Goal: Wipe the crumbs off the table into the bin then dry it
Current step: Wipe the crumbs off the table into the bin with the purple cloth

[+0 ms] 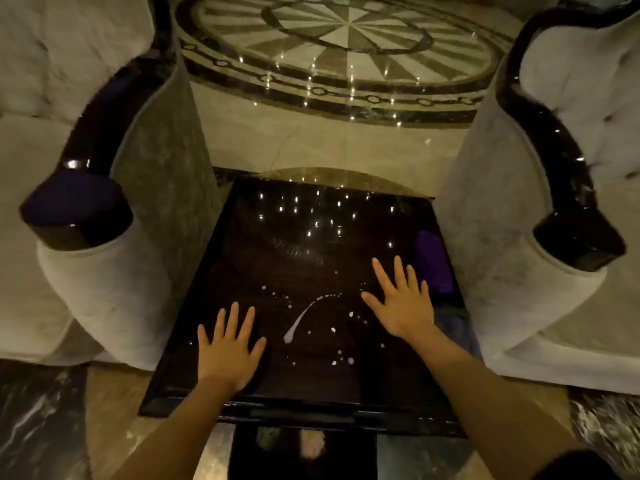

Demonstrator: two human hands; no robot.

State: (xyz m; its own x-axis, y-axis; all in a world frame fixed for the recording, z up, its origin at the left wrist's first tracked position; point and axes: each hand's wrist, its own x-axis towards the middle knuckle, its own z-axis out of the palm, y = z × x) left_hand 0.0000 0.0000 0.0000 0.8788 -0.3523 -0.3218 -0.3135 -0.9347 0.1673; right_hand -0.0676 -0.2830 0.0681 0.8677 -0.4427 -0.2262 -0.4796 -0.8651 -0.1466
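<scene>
A dark glossy square table (242, 244) stands between two armchairs. White crumbs and a white streak (301, 320) lie scattered across its near half. My left hand (228, 348) rests flat on the table's near left, fingers spread, holding nothing. My right hand (401, 303) lies flat to the right of the crumbs, fingers spread and empty. A purple cloth (433, 261) lies at the table's right edge, just beyond my right fingertips. A bluish cloth (453, 323) sits at the right edge behind my right wrist. A black bin (301, 452) stands on the floor below the table's near edge.
A pale upholstered armchair (114, 271) with a dark glossy arm flanks the table on the left. Another armchair (519, 271) flanks it on the right. Beyond the table, the marble floor (346, 57) has a round patterned inlay.
</scene>
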